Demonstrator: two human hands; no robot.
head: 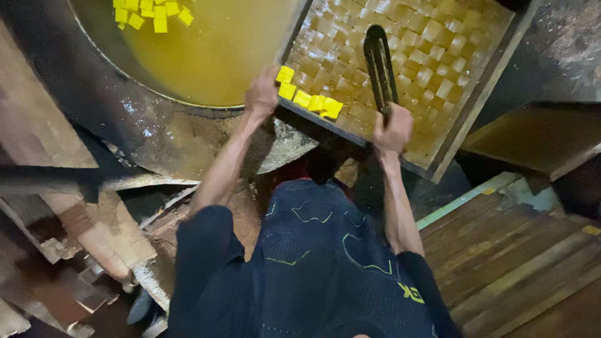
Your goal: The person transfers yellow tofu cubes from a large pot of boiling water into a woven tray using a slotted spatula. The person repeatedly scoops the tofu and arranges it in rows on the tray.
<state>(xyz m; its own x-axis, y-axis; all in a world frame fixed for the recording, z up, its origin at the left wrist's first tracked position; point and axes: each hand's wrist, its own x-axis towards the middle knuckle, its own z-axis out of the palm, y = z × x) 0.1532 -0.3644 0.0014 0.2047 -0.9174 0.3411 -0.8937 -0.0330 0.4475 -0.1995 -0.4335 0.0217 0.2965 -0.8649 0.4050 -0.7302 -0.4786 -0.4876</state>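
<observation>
A big round vat of yellow liquid fills the upper left, its dark rim wet and crusted. A few bright yellow cubes float near its far edge.

Overlapping the vat's right side lies a wooden tray, tilted as a diamond in the head view, its bed cut into a grid of brownish-yellow blocks. Its near-left edge runs diagonally from the vat rim down toward the person's right side.

A long dark blade lies on the tray, its long axis running almost straight away from the person, handle end nearest. The right hand is clamped on that handle, fingers curled shut round it.

A short row of bright yellow cubes sits along the tray's near-left edge, following its diagonal. The left hand grips the tray edge just left of that row, touching or nearly touching the first cube; whether its fingers close fully under the frame is hidden. This hand is the nearer to the row; the blade's hand sits to the row's right, apart from it. The vat lies left and beyond.
</observation>
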